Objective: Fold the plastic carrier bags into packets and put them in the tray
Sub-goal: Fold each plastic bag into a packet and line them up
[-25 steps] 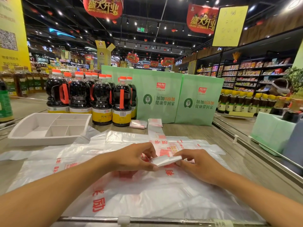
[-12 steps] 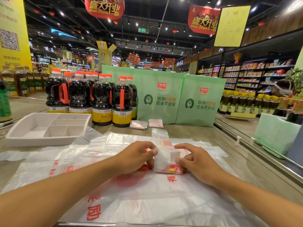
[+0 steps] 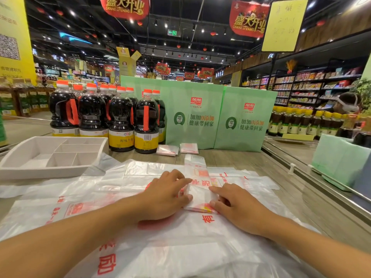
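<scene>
Left hand [image 3: 166, 195]: thumb and forefinger pinch the left edge of the packet [image 3: 200, 199].
Right hand [image 3: 239, 207]: forefinger straight, pressing with the thumb on the packet's right edge; other fingers curled.
Packet: flat on the loose bags [image 3: 160, 247]; its unfolded strip [image 3: 195, 163] runs long toward 12 o'clock.
Tray [image 3: 40, 173]: at 10 o'clock, well apart from both hands.
Finished packets [image 3: 167, 150]: two, side by side at 12 o'clock, at the foot of the green paper bags [image 3: 192, 121].
Edges: bottles [image 3: 120, 121] at 11 o'clock; bare worktop [image 3: 251, 157] at 1 o'clock; metal rail [image 3: 321, 177] at 3 o'clock.
</scene>
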`<state>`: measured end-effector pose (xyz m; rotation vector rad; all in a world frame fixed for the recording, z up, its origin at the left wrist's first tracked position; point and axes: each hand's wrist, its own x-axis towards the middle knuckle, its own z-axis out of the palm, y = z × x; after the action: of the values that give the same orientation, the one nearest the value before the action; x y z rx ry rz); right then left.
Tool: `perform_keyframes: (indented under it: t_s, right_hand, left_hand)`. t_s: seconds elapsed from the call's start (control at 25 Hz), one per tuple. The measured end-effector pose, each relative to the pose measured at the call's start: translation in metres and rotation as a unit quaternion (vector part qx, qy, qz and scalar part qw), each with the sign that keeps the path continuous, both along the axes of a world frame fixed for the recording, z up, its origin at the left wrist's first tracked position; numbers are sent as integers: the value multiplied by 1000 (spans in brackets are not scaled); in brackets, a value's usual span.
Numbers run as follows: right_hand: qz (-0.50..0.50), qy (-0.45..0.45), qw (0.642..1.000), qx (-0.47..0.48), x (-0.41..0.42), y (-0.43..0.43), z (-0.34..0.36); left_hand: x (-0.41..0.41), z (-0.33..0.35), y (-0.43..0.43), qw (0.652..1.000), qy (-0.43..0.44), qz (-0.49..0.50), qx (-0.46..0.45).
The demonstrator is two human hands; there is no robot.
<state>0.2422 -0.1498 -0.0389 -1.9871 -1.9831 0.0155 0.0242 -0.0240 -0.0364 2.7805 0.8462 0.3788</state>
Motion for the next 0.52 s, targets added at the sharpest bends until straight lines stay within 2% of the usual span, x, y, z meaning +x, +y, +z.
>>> perform_keyframes:
  t_s: [0.12,0.24,0.52]
  right_hand:
    - [-11,-79,996,-35,-1,-2,3]
    - [-20,-117,991,-67,-2,-3,4]
    - [-8,-123,986,-111,3,-7,6]
  left_hand:
    - [-10,-1,-2,997,64,-38,26]
    - [-13,1,-9,993,101,-52,33]
    - [-10,0,-9,987,154,-34,15]
